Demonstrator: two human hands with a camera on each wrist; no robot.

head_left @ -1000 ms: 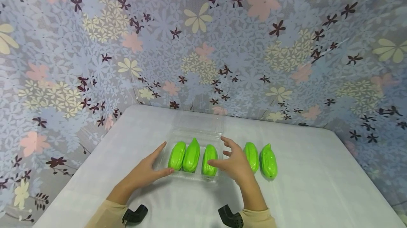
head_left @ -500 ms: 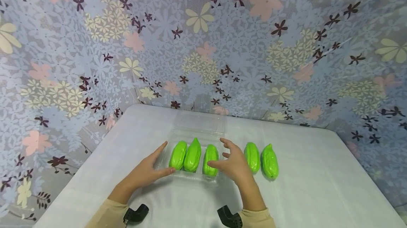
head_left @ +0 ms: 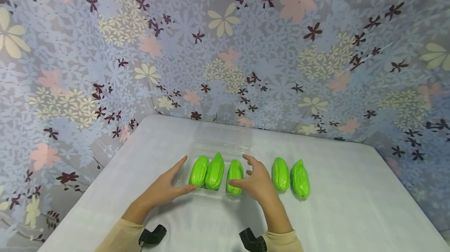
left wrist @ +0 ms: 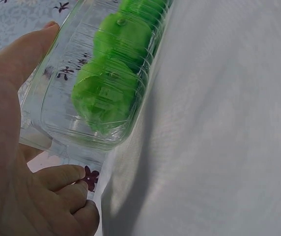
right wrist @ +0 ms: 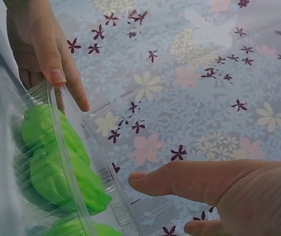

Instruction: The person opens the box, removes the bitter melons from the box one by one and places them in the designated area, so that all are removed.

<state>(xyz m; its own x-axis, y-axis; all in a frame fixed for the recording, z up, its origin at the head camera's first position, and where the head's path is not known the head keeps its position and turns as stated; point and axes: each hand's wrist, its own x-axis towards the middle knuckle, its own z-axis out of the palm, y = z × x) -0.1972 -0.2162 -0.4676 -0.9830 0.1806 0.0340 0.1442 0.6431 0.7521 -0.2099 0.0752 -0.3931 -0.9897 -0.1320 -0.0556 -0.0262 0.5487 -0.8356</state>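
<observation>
A clear plastic clamshell box (head_left: 211,194) sits on the table with its lid (head_left: 223,136) folded back. Inside lie three glossy green ridged toy vegetables (head_left: 215,172), bitter-melon-like in shape. My left hand (head_left: 163,189) spans the box's near left corner, thumb at the front rim and index finger stretched along the left side. In the left wrist view, that thumb (left wrist: 37,44) meets the rim, the lower fingers loosely bent below. My right hand (head_left: 260,183) hangs at the right side, thumb overlapping the right vegetable in the head view. The right wrist view shows its thumb (right wrist: 170,182) apart from the box.
Two more green toy vegetables (head_left: 280,174) lie on the white-covered table (head_left: 337,205), just right of my right hand. A flower-patterned cloth (head_left: 225,49) rises behind the table and round its sides. A black wrist-mounted device (head_left: 152,235) shows at each sleeve.
The head view has turned slightly left, so the background and box appear a little further right. Both hands keep nearly the same pose around the box.
</observation>
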